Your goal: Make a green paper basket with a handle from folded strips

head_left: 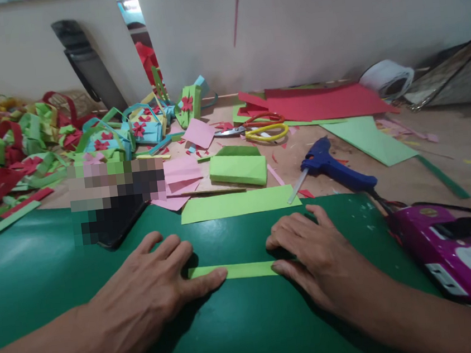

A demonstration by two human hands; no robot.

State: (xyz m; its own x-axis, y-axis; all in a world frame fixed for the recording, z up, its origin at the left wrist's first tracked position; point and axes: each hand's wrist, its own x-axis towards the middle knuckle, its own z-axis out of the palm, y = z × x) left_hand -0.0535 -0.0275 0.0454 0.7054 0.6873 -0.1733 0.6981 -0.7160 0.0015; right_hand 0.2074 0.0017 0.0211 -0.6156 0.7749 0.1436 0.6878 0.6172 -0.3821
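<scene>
Bare forearms [67,340] taper to slim wrists [90,307], the left hand [157,277] and right hand [314,247] bare too.

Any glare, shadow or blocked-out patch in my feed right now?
Head view: soft sheen on the green mat; head view: dark shadows near the left hand and right hand; head view: pixelation covers part of a black phone.
</scene>
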